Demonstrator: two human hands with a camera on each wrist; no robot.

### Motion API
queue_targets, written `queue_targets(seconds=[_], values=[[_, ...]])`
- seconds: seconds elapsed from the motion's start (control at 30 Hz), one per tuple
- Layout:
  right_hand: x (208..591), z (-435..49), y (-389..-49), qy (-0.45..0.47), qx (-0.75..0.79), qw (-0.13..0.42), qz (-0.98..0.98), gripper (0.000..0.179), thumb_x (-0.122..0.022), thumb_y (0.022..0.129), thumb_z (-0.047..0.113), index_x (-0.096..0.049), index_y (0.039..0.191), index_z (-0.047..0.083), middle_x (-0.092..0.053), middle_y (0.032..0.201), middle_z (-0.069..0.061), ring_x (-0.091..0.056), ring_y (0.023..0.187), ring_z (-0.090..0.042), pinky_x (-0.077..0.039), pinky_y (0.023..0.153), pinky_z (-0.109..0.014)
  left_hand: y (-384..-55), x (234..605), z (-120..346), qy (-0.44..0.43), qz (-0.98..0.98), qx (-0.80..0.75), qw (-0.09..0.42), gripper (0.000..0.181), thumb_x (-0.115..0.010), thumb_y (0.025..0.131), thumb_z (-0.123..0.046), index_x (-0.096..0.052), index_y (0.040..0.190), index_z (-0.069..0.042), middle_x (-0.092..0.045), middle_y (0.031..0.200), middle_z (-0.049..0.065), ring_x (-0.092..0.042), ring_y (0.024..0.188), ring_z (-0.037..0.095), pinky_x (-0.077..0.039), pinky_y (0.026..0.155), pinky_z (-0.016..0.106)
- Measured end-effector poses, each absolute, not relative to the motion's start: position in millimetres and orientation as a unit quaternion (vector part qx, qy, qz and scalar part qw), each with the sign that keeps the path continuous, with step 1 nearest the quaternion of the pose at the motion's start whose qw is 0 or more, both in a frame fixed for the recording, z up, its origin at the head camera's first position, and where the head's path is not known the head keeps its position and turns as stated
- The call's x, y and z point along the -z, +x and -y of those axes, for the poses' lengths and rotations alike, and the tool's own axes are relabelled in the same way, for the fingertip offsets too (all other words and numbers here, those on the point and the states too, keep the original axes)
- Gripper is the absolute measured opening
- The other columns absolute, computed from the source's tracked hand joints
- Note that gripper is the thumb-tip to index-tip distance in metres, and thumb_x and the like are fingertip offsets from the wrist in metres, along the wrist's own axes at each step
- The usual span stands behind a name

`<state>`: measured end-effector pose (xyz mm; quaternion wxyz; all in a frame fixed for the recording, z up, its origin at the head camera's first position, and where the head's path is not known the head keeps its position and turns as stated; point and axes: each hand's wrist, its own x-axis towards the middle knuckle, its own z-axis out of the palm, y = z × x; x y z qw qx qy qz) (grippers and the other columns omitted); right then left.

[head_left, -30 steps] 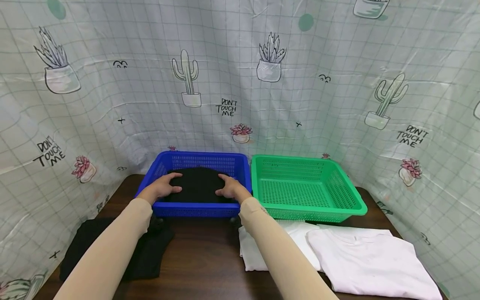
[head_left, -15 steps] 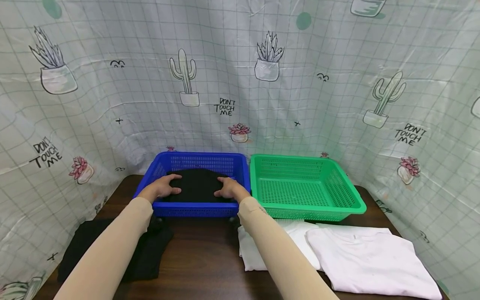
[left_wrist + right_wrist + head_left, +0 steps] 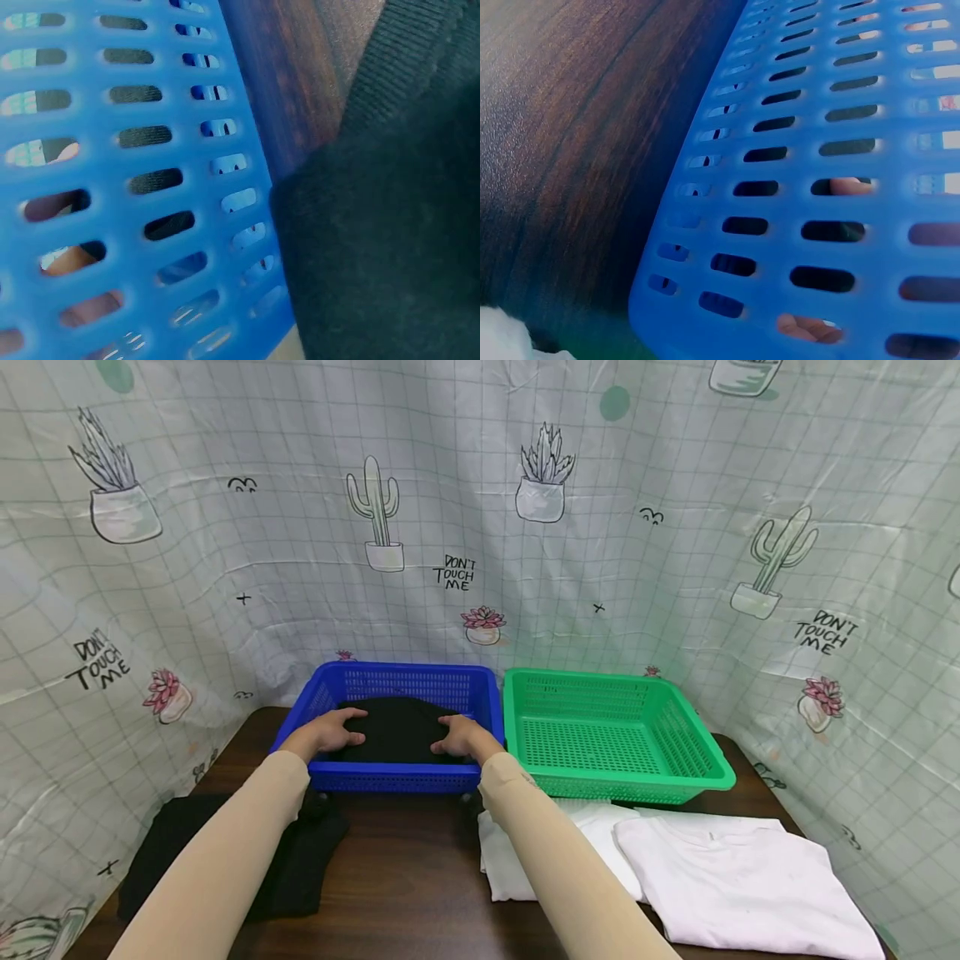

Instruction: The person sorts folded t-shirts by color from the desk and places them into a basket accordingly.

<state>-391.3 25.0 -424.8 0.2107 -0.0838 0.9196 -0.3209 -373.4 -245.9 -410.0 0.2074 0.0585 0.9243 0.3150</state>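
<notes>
A folded black garment [image 3: 401, 731] lies inside the blue plastic basket [image 3: 393, 769] in the head view. At its left side rests my left hand [image 3: 327, 733], thumb and forefinger extended and spread over the cloth. My right hand [image 3: 465, 738] touches the opposite side in the same spread pose. The other fingers are mostly hidden by cloth and hands. Both wrist views look at the basket's slotted outer wall [image 3: 124, 161], and bits of skin show through the slots. In the right wrist view a fingertip [image 3: 850, 186] appears behind one slot.
A green basket [image 3: 622, 781] stands to the right of the blue one. Folded white shirts [image 3: 738, 881] lie in front of it. Another black garment [image 3: 300, 877] lies at the table's left, partly behind my left forearm. A printed curtain [image 3: 480, 527] hangs behind.
The hands and the black garment stay in almost the same place inside the blue basket. Only a slight shift of the head view is visible.
</notes>
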Motion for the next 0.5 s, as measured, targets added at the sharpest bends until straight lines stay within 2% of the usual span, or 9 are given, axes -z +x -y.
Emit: queue_targets(seconds=[0.2,0.4,0.5], values=[[423.4,-25.3,-391.0,-0.062,0.353,0.233,-0.904,0.069,-0.072,0.104,0.022,-0.041,0.165,0.016,-0.043,0.165,-0.017,-0.053,0.140,-0.037,-0.052,0.107,-0.054,-372.5,406.5,246.5,0.042,-0.913,-0.335,0.228,0.064,-0.054,0.113,-0.019,-0.026,0.169,-0.006,-0.006,0.173,0.032,-0.010,0.158,0.055,-0.025,0.123,0.067],[417.2,-29.6,-390.7,-0.055,0.398,0.271,-0.875,0.077,-0.070,0.104,0.025,-0.031,0.170,0.018,-0.027,0.174,-0.014,-0.038,0.153,-0.037,-0.044,0.116,-0.056,-368.7,401.1,245.4,0.040,-0.903,-0.352,0.244,0.067,-0.053,0.113,-0.020,-0.020,0.170,-0.006,-0.003,0.173,0.032,-0.010,0.157,0.055,-0.026,0.122,0.067],[413.1,-31.4,-390.3,-0.057,0.408,0.290,-0.864,0.080,-0.070,0.104,0.027,-0.027,0.171,0.017,-0.023,0.176,-0.013,-0.036,0.155,-0.037,-0.043,0.118,-0.055,-367.7,400.2,245.4,0.040,-0.901,-0.352,0.250,0.068,-0.053,0.113,-0.020,-0.018,0.170,-0.006,-0.002,0.173,0.032,-0.010,0.157,0.055,-0.027,0.122,0.067]])
